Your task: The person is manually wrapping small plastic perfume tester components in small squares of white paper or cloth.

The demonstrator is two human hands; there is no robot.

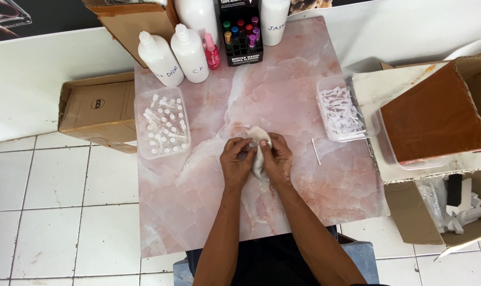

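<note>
Both my hands meet at the middle of a pink marble-patterned table [198, 201]. My left hand [236, 163] and my right hand [276, 159] are closed together around a crumpled white cloth [259, 159], which shows between the palms and above the fingers. What the cloth wraps, if anything, is hidden. A thin white stick [315, 151] lies on the table just right of my right hand.
A clear tray of several small vials [162, 123] sits at the left, a clear tray of white sprayer tubes [342, 108] at the right. White bottles [190, 53], a pink spray bottle [212, 52] and a black display box [241, 32] stand at the back. Cardboard boxes [98, 108] flank the table.
</note>
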